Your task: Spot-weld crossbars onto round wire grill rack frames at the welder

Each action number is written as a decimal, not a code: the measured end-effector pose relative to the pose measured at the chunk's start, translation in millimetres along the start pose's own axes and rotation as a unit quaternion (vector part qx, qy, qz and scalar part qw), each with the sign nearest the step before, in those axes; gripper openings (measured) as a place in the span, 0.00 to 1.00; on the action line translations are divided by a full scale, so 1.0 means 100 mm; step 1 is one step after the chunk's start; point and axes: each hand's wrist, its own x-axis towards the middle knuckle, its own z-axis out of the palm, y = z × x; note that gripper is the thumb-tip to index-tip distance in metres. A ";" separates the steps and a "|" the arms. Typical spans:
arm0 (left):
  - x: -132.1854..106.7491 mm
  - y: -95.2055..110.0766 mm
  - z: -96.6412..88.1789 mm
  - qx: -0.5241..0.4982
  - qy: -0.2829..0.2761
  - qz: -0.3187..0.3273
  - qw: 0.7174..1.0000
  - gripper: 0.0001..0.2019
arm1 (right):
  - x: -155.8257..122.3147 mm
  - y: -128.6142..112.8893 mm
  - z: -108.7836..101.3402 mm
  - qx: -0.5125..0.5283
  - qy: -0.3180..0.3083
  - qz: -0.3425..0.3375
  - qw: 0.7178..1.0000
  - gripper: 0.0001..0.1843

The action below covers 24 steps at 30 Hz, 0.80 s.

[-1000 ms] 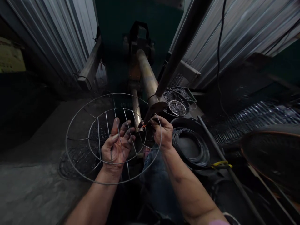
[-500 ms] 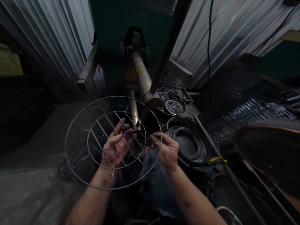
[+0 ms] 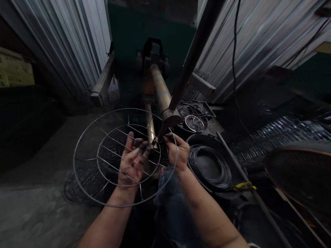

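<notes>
A round wire rack [image 3: 113, 205], made of two rings joined by short spokes with straight bars across the inner ring, is tilted in front of me. My left hand [image 3: 133, 167] is under and among its bars, fingers curled and thumb against them, holding the rack. My right hand [image 3: 178, 150] is at the rack's right side, thumb and fingers pinched close to the metal tips; what lies in the pinch is hidden. A thick brass-coloured upper arm [image 3: 161, 88] and a thinner lower rod [image 3: 150, 125] of a machine reach toward me. Their copper-coloured tip [image 3: 156, 139] is between my hands.
A coil of wire [image 3: 210, 168] lies in a dark round tub at right. Behind it is a pan of small metal pieces [image 3: 194, 123]. A dark slanting post [image 3: 193, 51] rises by the upper arm. Tangled wire forms [image 3: 82, 186] lie on the floor at left.
My right hand has moved up and left, closer to the machine's tips. The rack has turned, so its bars slant differently, and my left hand has shifted slightly right.
</notes>
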 end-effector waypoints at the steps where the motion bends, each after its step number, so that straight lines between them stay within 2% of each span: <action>1: 0.01 -0.01 0.00 -0.001 -0.001 0.000 1.000 0.26 | 0.01 0.02 0.00 -0.002 -0.002 -0.003 1.000 0.10; 8: 0.05 -0.06 -0.05 -0.005 -0.004 0.013 1.000 0.25 | 0.04 0.09 0.02 0.007 -0.019 -0.015 1.000 0.08; 15: 0.05 -0.08 -0.04 -0.002 -0.042 0.026 0.999 0.25 | 0.04 0.13 0.04 0.032 -0.004 0.007 0.999 0.08; 20: 0.04 -0.07 -0.19 0.023 -0.089 0.026 0.995 0.27 | 0.06 0.12 0.01 0.031 -0.011 0.006 0.999 0.10; 24: 0.01 -0.06 -0.27 0.010 -0.123 -0.003 0.992 0.32 | 0.05 0.09 0.00 0.013 -0.024 -0.003 1.000 0.10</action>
